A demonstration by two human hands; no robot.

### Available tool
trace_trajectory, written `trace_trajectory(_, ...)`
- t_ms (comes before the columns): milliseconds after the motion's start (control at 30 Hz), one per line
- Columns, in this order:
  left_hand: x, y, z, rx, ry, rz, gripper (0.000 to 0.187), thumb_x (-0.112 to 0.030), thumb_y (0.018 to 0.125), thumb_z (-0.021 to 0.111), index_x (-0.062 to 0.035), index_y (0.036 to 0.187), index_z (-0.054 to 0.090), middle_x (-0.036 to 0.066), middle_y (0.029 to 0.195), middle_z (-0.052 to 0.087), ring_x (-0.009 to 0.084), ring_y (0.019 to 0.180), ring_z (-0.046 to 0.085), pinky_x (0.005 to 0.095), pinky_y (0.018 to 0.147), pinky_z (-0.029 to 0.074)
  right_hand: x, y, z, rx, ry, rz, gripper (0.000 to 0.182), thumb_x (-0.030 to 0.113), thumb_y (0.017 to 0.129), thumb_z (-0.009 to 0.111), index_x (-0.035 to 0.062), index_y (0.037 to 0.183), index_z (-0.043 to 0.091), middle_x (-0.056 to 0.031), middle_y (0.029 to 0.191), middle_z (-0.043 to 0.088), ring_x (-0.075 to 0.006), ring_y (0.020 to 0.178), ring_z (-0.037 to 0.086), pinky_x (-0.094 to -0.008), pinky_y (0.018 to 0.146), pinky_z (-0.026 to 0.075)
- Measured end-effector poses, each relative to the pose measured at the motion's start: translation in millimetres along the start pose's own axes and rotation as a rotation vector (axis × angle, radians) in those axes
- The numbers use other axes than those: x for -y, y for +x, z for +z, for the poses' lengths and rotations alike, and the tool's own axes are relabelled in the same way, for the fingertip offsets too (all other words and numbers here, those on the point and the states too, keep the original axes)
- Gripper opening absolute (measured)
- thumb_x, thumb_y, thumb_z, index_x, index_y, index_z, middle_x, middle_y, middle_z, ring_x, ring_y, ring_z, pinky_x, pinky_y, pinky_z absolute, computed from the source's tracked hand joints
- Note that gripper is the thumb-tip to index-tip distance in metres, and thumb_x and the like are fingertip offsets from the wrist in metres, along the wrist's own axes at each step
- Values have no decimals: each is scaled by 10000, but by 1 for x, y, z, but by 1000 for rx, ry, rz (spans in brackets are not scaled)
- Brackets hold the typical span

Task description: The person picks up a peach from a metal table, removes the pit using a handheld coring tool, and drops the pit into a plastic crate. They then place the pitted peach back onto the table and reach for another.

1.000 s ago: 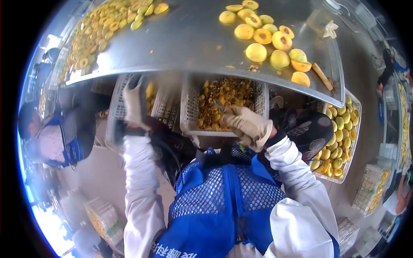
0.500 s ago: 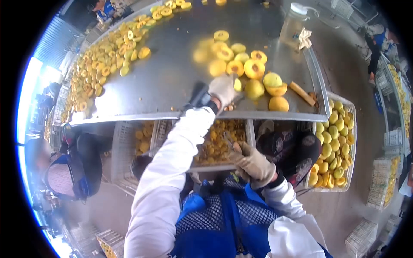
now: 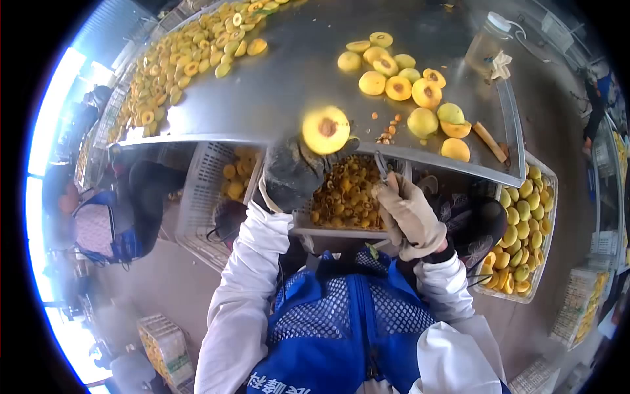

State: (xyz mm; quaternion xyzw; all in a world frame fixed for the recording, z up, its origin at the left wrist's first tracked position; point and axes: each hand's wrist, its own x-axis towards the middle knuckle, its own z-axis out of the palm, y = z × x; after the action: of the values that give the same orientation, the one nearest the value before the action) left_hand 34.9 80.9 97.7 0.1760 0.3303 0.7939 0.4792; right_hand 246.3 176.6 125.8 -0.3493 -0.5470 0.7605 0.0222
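Observation:
My left hand (image 3: 292, 172), in a dark grey glove, holds a halved yellow peach (image 3: 325, 130) with its pitted cut face up, just in front of the steel table's near edge. My right hand (image 3: 410, 213), in a tan glove, grips a small pitting tool (image 3: 381, 164) whose metal tip points up toward the peach, a short gap from it. Both hands hover over a white crate of pits and scraps (image 3: 346, 194). A cluster of peach halves (image 3: 400, 85) lies on the steel table (image 3: 275, 85) beyond.
A long row of peach halves (image 3: 177, 62) runs along the table's far left. A plastic bottle (image 3: 485, 43) stands at the far right corner. A crate of whole peaches (image 3: 518, 223) sits at my right. A person in blue (image 3: 98, 223) works to my left.
My left hand came back from the table with a peach half and lifted it in front of me. My right hand rose with the tool toward it.

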Motion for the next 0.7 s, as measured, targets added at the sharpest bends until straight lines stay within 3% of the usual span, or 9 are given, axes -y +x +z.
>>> trace_trajectory(67, 17, -20, -26, -85, 213, 105, 582, -183, 998, 604, 14, 1471, 330, 189, 1422, 528, 278, 1280, 558, 407, 1067, 468, -5, 10, 19, 4, -128, -22, 267, 310, 972, 606, 50, 985, 546, -22, 633, 554, -100, 420, 469, -264, 401, 361)
trace_trajectory(100, 17, -26, -33, -18, 759, 354, 648, -83, 948, 643, 21, 1477, 283, 194, 1401, 538, 271, 1254, 573, 401, 1066, 468, -2, 16, 26, 3, -240, -74, 346, 364, 968, 607, 25, 1002, 547, -44, 660, 575, -114, 415, 484, -285, 406, 395)
trace_trajectory(133, 18, -30, -39, 55, 1305, 601, 735, 17, 899, 682, 28, 1484, 236, 200, 1381, 547, 264, 1229, 589, 395, 1064, 468, 4, 17, 30, 4, -432, -172, 380, 370, 971, 612, -2, 1005, 546, -113, 759, 658, -217, 556, 638, -327, 545, 501)
trace_trajectory(167, 18, -31, -41, 54, 1297, 602, 735, 17, 899, 682, 28, 1484, 236, 200, 1381, 547, 264, 1229, 589, 395, 1064, 468, 1, 24, 34, 0, -438, -168, 380, 370, 971, 612, -2, 1005, 546, -113, 759, 658, -217, 556, 638, -327, 545, 501)
trace_trajectory(267, 22, -35, -39, 13, 1134, 518, 800, 106, 839, 694, 31, 1470, 207, 177, 1235, 605, 250, 1126, 626, 379, 1016, 495, -8, 47, 42, -32, -734, -564, 422, 407, 980, 600, -11, 1015, 553, -262, 914, 691, -434, 912, 675, -451, 752, 529)
trace_trajectory(433, 22, -32, -47, 37, 1155, 576, 715, 81, 874, 667, 7, 1459, 263, 170, 1217, 612, 234, 1105, 625, 364, 998, 505, -3, 57, 51, -52, -959, -576, 433, 409, 988, 572, -21, 1029, 541, -289, 886, 674, -436, 933, 662, -470, 762, 522)
trace_trajectory(500, 19, -21, -50, 12, 894, 354, 532, 38, 940, 604, 12, 1406, 349, 149, 1181, 629, 225, 1064, 638, 339, 974, 512, 1, 59, 54, -71, -999, -539, 433, 404, 986, 569, -23, 1055, 541, -294, 906, 674, -436, 940, 661, -471, 783, 517)
trace_trajectory(533, 22, -19, -47, -125, 447, 190, 435, 40, 877, 609, 36, 1296, 493, 160, 1153, 647, 254, 1050, 647, 342, 900, 532, -5, 66, 51, -38, -980, -590, 445, 405, 988, 555, -17, 1129, 559, -285, 954, 681, -432, 946, 663, -464, 800, 516)
trace_trajectory(700, 0, -32, -45, 66, 1097, 390, 455, 17, 947, 582, 20, 1375, 429, 121, 1190, 649, 240, 1048, 648, 348, 985, 498, 6, 66, 45, 102, -1063, -480, 485, 429, 979, 548, -9, 1186, 588, -250, 1001, 694, -408, 973, 668, -442, 818, 519)
